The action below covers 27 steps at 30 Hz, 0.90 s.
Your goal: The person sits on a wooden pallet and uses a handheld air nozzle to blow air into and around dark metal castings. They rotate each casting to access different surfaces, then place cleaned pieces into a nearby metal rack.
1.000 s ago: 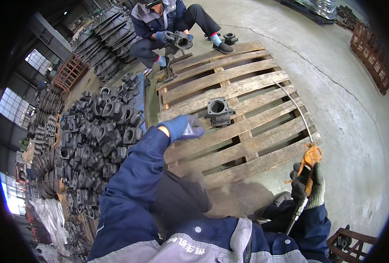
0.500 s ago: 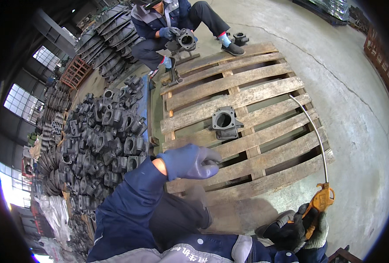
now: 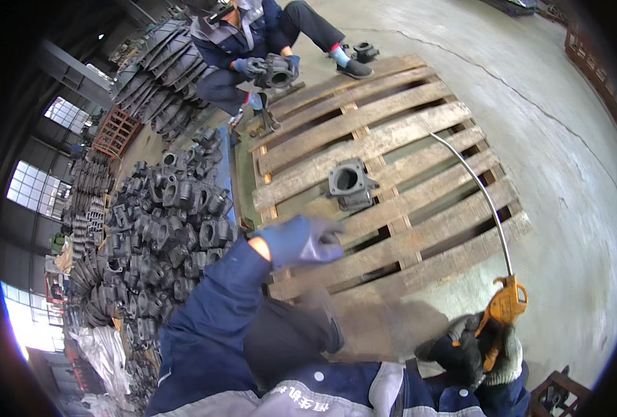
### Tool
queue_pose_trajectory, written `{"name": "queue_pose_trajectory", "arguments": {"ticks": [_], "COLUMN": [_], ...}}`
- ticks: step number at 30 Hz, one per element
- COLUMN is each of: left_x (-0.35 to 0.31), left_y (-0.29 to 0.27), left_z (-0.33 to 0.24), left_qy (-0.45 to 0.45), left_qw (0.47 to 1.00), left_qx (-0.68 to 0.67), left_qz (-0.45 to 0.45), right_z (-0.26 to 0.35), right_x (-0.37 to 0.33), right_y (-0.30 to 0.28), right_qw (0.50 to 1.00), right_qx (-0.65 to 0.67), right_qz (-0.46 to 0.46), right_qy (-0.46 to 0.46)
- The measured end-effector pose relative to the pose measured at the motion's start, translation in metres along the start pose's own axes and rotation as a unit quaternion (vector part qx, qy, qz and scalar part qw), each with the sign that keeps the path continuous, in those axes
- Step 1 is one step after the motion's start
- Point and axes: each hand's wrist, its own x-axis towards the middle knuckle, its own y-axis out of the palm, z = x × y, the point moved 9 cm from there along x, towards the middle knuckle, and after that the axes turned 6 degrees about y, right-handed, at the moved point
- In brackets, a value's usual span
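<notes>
1. Nozzle tip of the orange blow gun is now nearer to the dark casting than before.
2. It rests on the pallet; whether finished, I cannot tell. Many similar ones lie in the heap.
3. Left hand has half-curled fingers, nothing visible inside; the casting lies just beyond, not touching.
4. Right hand is closed around the gun.
</notes>
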Motion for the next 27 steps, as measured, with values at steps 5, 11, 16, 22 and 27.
{"name": "queue_pose_trajectory", "arguments": {"ticks": [5,11,16,22,27], "left_x": [0.019,0.044,0.097,0.161,0.209], "left_y": [0.025,0.029,-0.003,0.005,0.024], "left_z": [0.016,0.049,0.067,0.107,0.149], "left_qy": [-0.011,-0.102,-0.068,-0.086,-0.141], "left_qw": [0.998,0.981,0.984,0.967,0.953], "left_qx": [0.037,0.156,0.138,0.219,0.256], "left_qz": [0.047,0.046,-0.089,-0.093,-0.083], "right_z": [-0.003,0.003,0.001,-0.005,-0.009], "right_x": [-0.008,-0.004,0.011,0.022,0.046], "right_y": [0.001,0.006,0.006,0.0,-0.004], "right_qw": [1.0,0.999,0.997,0.992,0.988], "right_qx": [0.004,-0.03,-0.043,-0.048,-0.023], "right_qz": [-0.008,-0.018,-0.071,-0.112,-0.143], "right_qy": [-0.017,-0.007,0.002,0.022,0.062]}}
